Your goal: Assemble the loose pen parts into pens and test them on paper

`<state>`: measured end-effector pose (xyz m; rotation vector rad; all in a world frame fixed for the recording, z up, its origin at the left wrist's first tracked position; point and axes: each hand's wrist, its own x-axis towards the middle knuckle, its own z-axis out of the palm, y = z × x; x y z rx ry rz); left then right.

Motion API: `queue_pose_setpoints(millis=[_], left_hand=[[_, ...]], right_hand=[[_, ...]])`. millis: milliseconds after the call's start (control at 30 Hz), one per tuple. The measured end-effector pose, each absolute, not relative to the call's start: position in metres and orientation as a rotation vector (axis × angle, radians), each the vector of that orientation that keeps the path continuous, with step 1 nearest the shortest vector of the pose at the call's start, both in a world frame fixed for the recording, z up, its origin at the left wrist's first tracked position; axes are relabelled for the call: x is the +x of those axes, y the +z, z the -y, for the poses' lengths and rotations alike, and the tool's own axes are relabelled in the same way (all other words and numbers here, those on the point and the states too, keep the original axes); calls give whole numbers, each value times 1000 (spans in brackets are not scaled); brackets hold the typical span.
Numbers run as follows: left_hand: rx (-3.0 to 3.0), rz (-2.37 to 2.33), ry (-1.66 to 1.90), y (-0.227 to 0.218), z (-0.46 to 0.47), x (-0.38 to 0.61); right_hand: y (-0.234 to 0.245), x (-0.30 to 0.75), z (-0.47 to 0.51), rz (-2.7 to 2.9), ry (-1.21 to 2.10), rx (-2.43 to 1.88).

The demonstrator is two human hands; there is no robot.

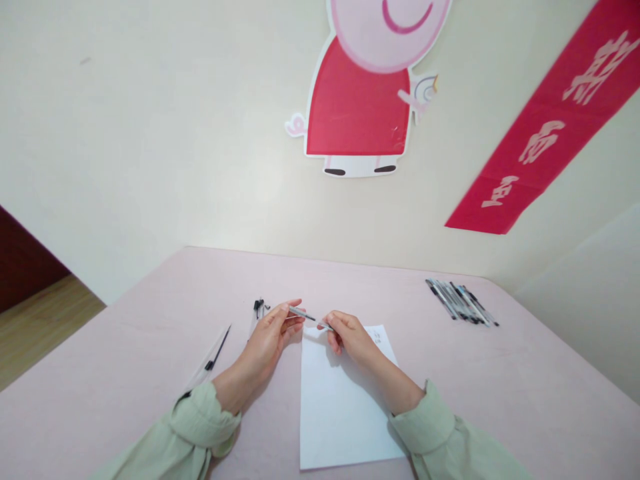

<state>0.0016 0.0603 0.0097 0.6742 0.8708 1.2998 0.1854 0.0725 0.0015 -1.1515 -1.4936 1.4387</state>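
Both my hands meet over the pink table (150, 373) and share one thin grey pen part (306, 316). My left hand (270, 333) pinches its left end between thumb and fingers. My right hand (350, 333) is closed round its right end, just above the top edge of a white sheet of paper (335, 413). Small marks show on the paper's upper right corner. A pen cap and small black pieces (259, 307) lie just left of my left hand.
A clear pen barrel with a black refill (213, 357) lies at the left beside my forearm. Several pens (463, 303) are bunched at the table's far right. The wall behind carries a cartoon pig cutout (365, 100) and a red banner (545, 133).
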Motion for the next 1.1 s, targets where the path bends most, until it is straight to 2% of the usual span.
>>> queue_pose_setpoints(millis=[100,267,333,533,700,800,1100], left_hand=[[657,-868,1308,11,-60,1],[622,-891,1318,12,-60,-1],[612,-894,1322,13,-59,-1],[607,-882,1308,15,-59,-1],[604,-890,1327,13,-60,-2],[591,-890,1331,13,-60,-2],[613,-888,1314,11,-60,-2]], right_hand=[[-2,185,-75,1476,1407,-1144],[4,187,-69,1799,843,-1187],[7,187,-66,1884,759,-1217],[4,186,-66,1805,1048,-1222],[6,185,-65,1929,693,-1274],[10,186,-62,2020,627,-1314],[8,183,-62,1910,972,-1291]])
